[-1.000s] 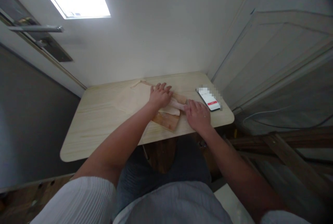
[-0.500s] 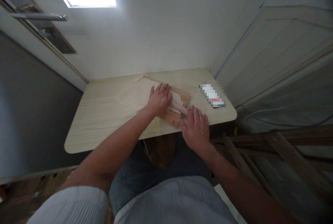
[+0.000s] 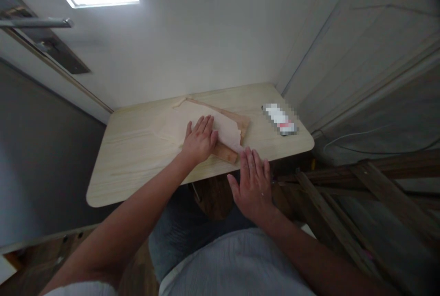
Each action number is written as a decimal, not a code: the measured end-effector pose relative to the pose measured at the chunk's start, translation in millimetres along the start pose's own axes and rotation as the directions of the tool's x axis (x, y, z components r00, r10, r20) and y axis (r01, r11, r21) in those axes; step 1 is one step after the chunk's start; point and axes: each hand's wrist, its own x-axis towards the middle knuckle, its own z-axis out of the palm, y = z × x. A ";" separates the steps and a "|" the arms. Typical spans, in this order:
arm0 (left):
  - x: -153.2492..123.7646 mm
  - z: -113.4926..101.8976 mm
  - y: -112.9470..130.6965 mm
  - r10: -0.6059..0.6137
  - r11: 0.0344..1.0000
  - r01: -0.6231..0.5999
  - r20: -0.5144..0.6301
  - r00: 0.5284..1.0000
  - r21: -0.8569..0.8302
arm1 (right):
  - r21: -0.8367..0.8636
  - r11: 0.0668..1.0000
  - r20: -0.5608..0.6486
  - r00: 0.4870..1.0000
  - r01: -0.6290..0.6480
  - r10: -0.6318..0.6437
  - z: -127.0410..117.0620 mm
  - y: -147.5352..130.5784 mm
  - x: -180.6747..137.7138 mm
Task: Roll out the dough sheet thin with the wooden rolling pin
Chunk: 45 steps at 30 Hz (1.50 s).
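A thin cream-coloured sheet [image 3: 225, 128], cloth-like or dough-like, lies over a wooden board [image 3: 225, 153] on the small table. I cannot tell what the sheet is made of. My left hand [image 3: 201, 140] rests flat on the sheet's middle, its fingers stretched out. At the sheet's near right corner is my right hand [image 3: 253, 183], fingers extended and thumb spread apart. Its fingertips touch or nearly touch that corner, just past the table's front edge. Board edges show along the sheet's far side and near right end.
A phone-like object [image 3: 280, 119], blurred by pixels, lies at the right of the pale table [image 3: 120, 163]. Behind the table stands a white door [image 3: 206, 48] with a metal handle [image 3: 51, 23]. A wooden frame [image 3: 326, 213] stands low at the right.
My left hand has slid left and slightly nearer me along the sheet. The sheet's right part, bunched before, now lies flatter over the board. My right hand's thumb has spread away from the board.
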 end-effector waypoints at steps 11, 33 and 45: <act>42.7 8.7 14.4 0.013 1.000 -0.014 0.034 0.999 0.023 | -0.038 0.997 0.008 0.998 -0.060 0.060 -0.3 32.8 47.0; 151.8 35.4 27.5 0.024 1.000 -0.023 0.087 0.996 -0.013 | -0.084 0.988 0.031 0.990 -0.131 0.134 13.8 117.1 169.5; 108.8 23.2 26.2 0.035 0.999 -0.036 0.031 0.999 0.034 | -0.154 0.980 0.063 0.989 -0.126 0.137 2.1 86.5 134.6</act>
